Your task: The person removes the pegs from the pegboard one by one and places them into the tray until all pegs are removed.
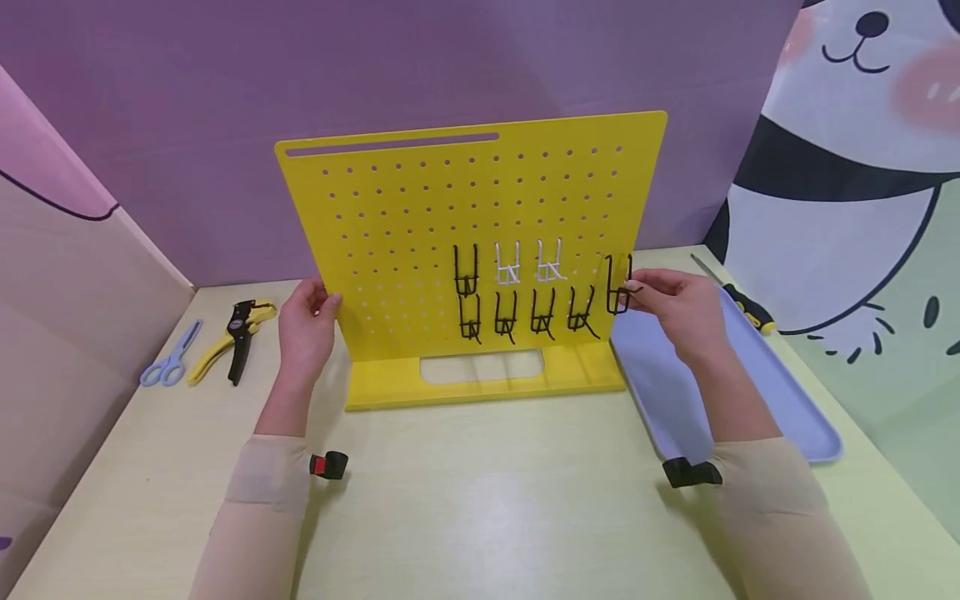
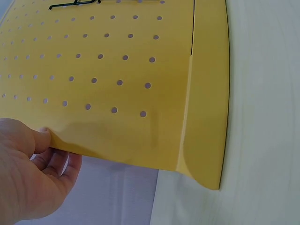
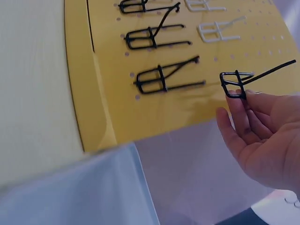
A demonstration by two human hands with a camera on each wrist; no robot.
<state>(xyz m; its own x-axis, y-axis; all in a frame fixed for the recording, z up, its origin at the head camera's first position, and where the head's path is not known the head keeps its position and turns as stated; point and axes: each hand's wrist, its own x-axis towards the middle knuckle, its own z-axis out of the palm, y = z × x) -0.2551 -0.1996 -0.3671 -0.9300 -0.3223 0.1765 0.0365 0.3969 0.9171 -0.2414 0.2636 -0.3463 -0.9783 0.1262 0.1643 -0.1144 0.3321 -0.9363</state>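
A yellow pegboard (image 1: 390,200) stands upright on its folded base. My left hand (image 1: 306,325) grips the board's left edge, thumb on the front face and fingers behind it, as the left wrist view shows. Between the thumb and fingers of my right hand (image 1: 678,312) is a black wire hook (image 3: 233,84), held in front of the board near its right edge. Two white hooks (image 1: 507,263) hang on the board beside an upper black hook (image 1: 466,271). Below them runs a row of several black hooks (image 1: 542,315).
A pale blue tray (image 1: 813,442) lies to the right, partly under my right forearm. Past it rests a screwdriver (image 1: 750,308) with a black and yellow handle. On the left are blue scissors (image 1: 172,358) and yellow-black wire strippers (image 1: 238,337). A purple curtain (image 1: 450,67) hangs behind.
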